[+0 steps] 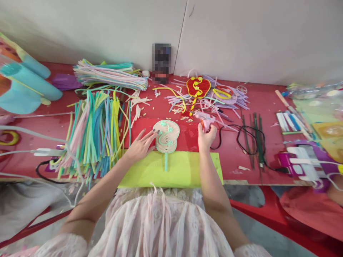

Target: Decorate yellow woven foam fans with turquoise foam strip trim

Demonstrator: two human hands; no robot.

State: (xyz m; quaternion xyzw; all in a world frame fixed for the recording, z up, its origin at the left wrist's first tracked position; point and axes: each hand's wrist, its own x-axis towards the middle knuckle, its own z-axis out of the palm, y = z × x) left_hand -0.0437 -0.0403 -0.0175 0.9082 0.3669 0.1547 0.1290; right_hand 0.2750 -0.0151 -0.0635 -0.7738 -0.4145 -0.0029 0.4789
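A pale pink fan-shaped craft (167, 137) with mint green trim and a mint green handle lies in front of me. Its top rests on a red sheet (187, 137), its handle on a lime green sheet (187, 167). My left hand (142, 144) is open, fingers stretched out, with the fingertips touching the craft's left side. To the right of it, my right hand (207, 135) is closed around a pink glue gun (204, 118), whose nozzle points to the upper left, apart from the craft.
Pipe cleaners lie in a wide bundle (93, 132) at left and a stack (109, 75) behind. A red and yellow fan craft (198, 87) sits at the back amid scraps. Right are a black cable (239, 137), dark green stems (259, 142) and a purple power strip (285, 162).
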